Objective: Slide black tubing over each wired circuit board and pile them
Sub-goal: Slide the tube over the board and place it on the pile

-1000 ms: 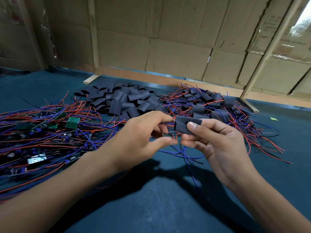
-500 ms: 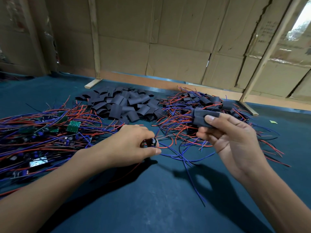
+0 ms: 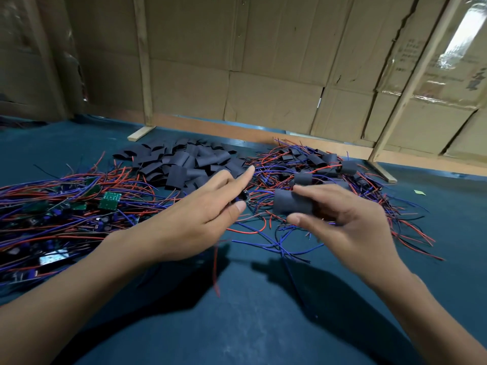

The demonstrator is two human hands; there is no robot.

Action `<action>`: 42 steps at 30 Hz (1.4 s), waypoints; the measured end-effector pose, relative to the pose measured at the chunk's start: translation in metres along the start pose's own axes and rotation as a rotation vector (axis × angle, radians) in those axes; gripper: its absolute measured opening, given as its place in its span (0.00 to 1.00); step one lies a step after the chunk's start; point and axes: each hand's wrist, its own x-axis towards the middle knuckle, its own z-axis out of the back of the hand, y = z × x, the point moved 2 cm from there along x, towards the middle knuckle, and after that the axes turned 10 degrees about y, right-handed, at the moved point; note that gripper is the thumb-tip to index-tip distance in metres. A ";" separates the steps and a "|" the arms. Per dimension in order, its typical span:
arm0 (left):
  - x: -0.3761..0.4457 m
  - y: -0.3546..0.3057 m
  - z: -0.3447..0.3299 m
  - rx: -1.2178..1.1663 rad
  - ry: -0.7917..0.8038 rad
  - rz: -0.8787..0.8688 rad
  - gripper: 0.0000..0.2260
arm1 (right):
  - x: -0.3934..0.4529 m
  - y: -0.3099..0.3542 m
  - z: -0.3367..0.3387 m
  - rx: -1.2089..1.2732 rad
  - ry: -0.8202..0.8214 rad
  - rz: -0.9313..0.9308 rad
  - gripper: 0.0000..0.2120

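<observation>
Both hands grip: left hand (image 3: 200, 217) pinches a wired board (image 3: 243, 196), right hand (image 3: 345, 227) fingers clasp black tubing (image 3: 291, 202).

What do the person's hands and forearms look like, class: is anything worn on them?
Both the left hand and the right hand are bare: no gloves, rings, watch or wristbands show. The forearms are uncovered too, with no sleeve in view.

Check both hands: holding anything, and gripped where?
Right hand pinches a black tubing piece across its sides, thumb below, fingers above. Left hand pinches a small wired circuit board, mostly hidden by its fingers.
</observation>
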 end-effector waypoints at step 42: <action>-0.024 0.059 0.048 0.667 0.244 0.990 0.23 | -0.014 -0.087 0.054 -0.797 0.148 -0.712 0.39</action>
